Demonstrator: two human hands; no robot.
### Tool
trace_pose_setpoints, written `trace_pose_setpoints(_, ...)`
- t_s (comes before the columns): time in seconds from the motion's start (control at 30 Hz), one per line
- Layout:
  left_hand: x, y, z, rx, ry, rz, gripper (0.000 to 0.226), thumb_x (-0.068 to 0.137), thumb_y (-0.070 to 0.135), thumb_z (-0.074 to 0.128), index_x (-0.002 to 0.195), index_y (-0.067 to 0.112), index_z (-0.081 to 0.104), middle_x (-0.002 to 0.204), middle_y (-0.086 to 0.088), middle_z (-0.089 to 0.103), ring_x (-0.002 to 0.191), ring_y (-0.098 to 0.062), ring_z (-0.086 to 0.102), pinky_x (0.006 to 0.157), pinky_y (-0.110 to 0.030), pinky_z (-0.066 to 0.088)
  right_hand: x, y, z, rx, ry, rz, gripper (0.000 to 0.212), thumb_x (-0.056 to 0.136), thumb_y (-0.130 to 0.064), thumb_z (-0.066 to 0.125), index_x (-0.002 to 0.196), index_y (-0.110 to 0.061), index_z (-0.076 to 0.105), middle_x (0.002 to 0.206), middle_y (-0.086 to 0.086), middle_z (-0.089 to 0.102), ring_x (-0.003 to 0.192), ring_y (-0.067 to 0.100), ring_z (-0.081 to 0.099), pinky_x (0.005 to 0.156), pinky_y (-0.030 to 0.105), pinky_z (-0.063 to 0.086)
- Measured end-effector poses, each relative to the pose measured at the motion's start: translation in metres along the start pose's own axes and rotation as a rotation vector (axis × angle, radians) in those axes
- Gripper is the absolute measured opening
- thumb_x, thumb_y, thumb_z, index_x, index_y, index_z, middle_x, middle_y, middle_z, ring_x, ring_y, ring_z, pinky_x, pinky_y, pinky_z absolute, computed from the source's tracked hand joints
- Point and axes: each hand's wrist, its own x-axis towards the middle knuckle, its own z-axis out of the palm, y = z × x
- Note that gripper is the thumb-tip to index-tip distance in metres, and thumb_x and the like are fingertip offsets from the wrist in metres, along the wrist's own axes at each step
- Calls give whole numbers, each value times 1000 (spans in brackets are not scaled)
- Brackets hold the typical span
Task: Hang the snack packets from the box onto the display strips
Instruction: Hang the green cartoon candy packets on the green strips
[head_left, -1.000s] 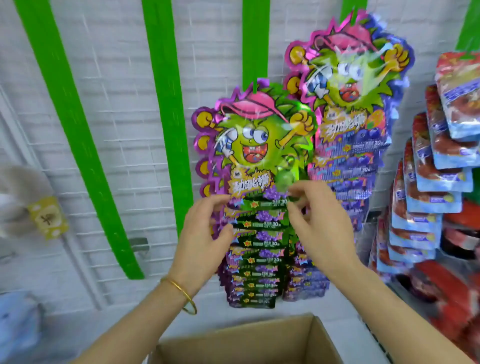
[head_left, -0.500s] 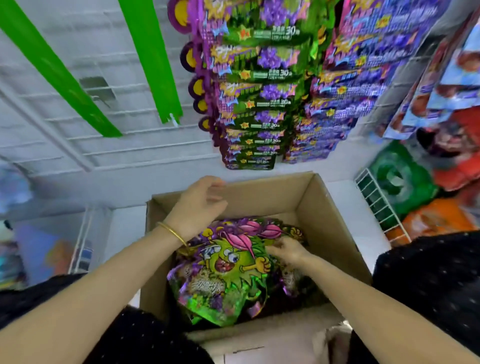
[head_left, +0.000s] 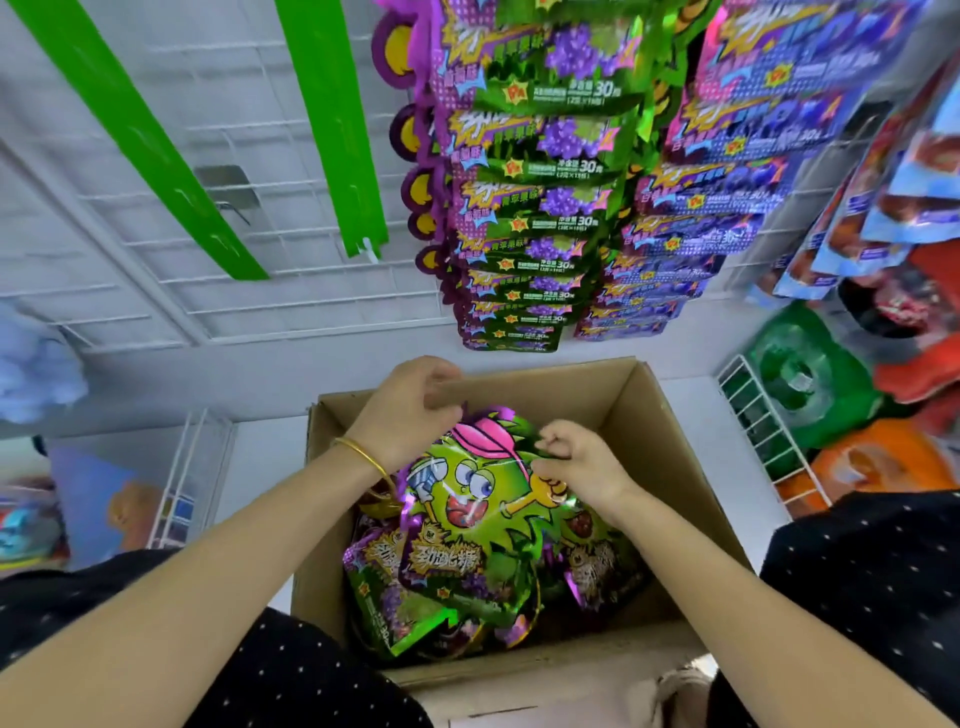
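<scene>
The top snack packet (head_left: 467, 509) lies face up on others in the cardboard box (head_left: 670, 441), its long axis running near to far and its pink-capped head toward the far wall. The right hand (head_left: 576, 462) pinches its far right edge. The left hand (head_left: 410, 415) curls at its far left edge; I cannot tell if it grips. On the white wire grid (head_left: 260, 291) beyond, 2 bare green display strips (head_left: 332, 130) hang left of the hung packets (head_left: 530, 197).
</scene>
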Motion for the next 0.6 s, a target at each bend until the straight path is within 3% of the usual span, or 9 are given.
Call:
trace_pose_setpoints(0.1,1,-5,-4,203,-7,44,50,82,22,65,129,20,48,134,0,48,126,-19,41,106,-30,31,-4,-22,-16,-3,-82,-62,26,80,10,61,94,-7,49,90,-1,59,91,7,54,65,9,44)
trace_pose_setpoints(0.17,2,-5,-7,241,-38,49,47,82,28,65,126,24,50,131,3,53,123,-16,46,105,-39,36,-6,-32,-25,-24,-107,-100,23,80,6,64,93,-9,51,98,5,62,98,12,55,67,11,46)
trace_pose_setpoints(0.27,0,2,-10,163,-61,87,21,84,22,63,102,10,64,101,-6,67,97,-19,60,88,-31,45,-12,-46,-32,-12,-75,-131,22,81,6,63,93,-9,52,100,4,60,104,15,54,73,18,47)
trace_pose_setpoints(0.37,-2,15,-13,146,-29,171,21,86,18,60,80,-3,59,77,-19,60,73,-26,54,66,-33,37,-19,-68,-38,-48,-66,-187,31,82,3,64,109,-8,55,109,6,61,110,17,55,83,26,47)
trace_pose_setpoints(0.5,-5,42,-28,133,41,272,30,87,18,58,63,7,44,58,-4,41,56,-12,35,53,-23,24,-34,-126,-43,-269,-28,-384,31,82,-16,68,111,-21,60,104,-10,60,95,2,55,79,5,41)
trace_pose_setpoints(0.53,-5,52,-36,125,61,296,34,87,17,59,60,12,39,56,1,36,54,-10,33,52,-22,23,-38,-144,-44,-323,0,-435,28,83,-17,67,111,-17,62,101,-10,59,91,0,53,76,3,40)
trace_pose_setpoints(0.6,-3,77,-57,108,89,340,38,87,16,59,57,20,36,56,6,35,53,-6,35,53,-18,25,-44,-181,-49,-418,43,-537,23,85,-19,65,105,-7,66,95,-6,62,87,5,55,75,12,41)
